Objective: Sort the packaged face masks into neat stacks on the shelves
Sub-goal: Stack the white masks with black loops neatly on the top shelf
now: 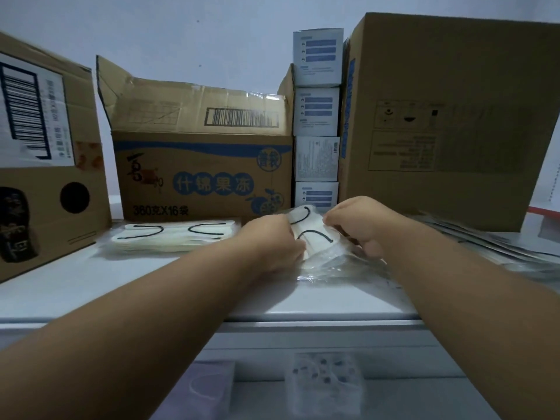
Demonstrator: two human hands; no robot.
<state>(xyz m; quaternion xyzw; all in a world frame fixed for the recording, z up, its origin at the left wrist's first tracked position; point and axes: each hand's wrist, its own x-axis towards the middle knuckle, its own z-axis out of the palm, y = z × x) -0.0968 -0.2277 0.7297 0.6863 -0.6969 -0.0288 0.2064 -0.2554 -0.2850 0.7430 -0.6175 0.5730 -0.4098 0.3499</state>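
A clear packet holding a pale mask with black ear loops (312,230) is tilted up between both hands at the middle of the white shelf top (121,286). My left hand (272,244) grips its left edge. My right hand (360,222) pinches its right edge. Under them lie more clear packets (336,266). A neat stack of packaged pale masks (172,236) sits to the left on the shelf. A spread of packets in clear wrap (497,244) lies at the right.
Cardboard boxes line the back: one at the left (45,165), an open printed one (200,171) in the middle, a tall one (448,116) at the right. Small white boxes (316,116) are stacked between them. Below the shelf edge lie two more mask packets (327,377).
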